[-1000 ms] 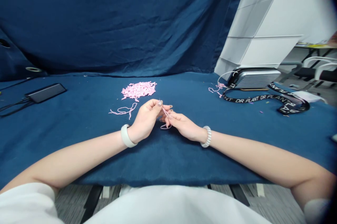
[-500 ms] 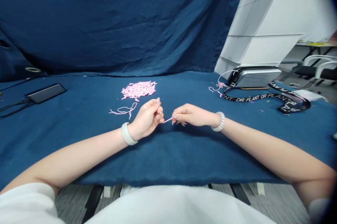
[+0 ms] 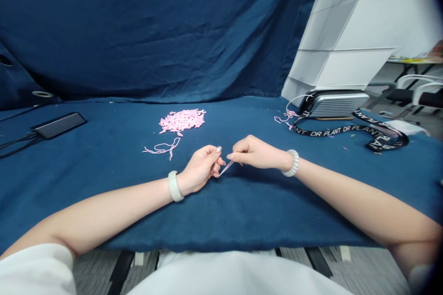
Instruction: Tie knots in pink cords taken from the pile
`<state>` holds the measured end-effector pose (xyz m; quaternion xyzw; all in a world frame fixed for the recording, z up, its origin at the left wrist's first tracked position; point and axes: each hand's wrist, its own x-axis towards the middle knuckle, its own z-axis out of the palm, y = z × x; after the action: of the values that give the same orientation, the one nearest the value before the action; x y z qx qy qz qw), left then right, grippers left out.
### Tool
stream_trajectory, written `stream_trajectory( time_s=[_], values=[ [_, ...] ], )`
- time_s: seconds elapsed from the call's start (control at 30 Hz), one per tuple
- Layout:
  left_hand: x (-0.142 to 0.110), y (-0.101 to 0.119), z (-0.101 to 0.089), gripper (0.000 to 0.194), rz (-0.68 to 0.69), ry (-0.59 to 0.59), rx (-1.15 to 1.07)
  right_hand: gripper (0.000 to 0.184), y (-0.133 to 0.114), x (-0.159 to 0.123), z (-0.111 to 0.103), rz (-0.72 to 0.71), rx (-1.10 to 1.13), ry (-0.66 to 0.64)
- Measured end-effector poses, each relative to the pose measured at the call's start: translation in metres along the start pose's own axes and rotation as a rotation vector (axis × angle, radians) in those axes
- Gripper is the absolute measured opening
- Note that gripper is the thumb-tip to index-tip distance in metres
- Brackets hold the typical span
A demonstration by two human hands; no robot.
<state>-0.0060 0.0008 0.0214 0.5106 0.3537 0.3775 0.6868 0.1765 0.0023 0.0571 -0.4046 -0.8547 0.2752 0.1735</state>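
Drawn apart since the earlier frame: left hand [image 3: 201, 166], right hand [image 3: 256, 153]. Both gripped one thin pink yarn-like strand [image 3: 225, 168] between them, seemingly for tautness, above the blue cloth-covered surface [image 3: 242, 214].

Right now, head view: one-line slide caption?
Left hand and right hand hold pink string taut; beyond, small pink pieces lie piled on blue cloth.

held thread [image 3: 226, 168]: pink; pile [image 3: 182, 120]: pink; tablecloth [image 3: 242, 214]: dark blue; strap [image 3: 323, 133]: black, white lettering
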Motion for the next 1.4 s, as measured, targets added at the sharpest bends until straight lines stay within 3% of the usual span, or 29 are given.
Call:
stream_trajectory(
  time_s=[0.3, 0.57, 0.7, 0.87, 1.03, 1.4],
  values=[
    [0.001, -0.002, -0.001, 0.036, -0.007, -0.028, 0.014, 0.034, -0.012, -0.003, -0.011, -0.245, -0.185, -0.019],
    [0.001, -0.004, 0.0, 0.04, -0.034, -0.026, 0.027, 0.021, -0.015, -0.013, -0.015, -0.333, -0.194, 0.264],
    [-0.001, -0.003, 0.0, 0.037, -0.005, -0.072, 0.001, 0.022, -0.022, -0.015, -0.006, -0.363, -0.228, 0.29],
    [-0.005, 0.001, 0.002, 0.029, -0.024, -0.122, 0.001, 0.023, -0.019, -0.011, 0.004, -0.29, -0.086, 0.366],
    [-0.006, 0.0, 0.001, 0.033, -0.081, -0.164, -0.049, 0.021, -0.011, -0.008, 0.015, -0.199, 0.101, 0.49],
    [-0.006, 0.001, 0.002, 0.034, -0.102, -0.185, -0.076, 0.018, -0.007, -0.005, 0.034, -0.064, 0.484, 0.51]
  ],
)
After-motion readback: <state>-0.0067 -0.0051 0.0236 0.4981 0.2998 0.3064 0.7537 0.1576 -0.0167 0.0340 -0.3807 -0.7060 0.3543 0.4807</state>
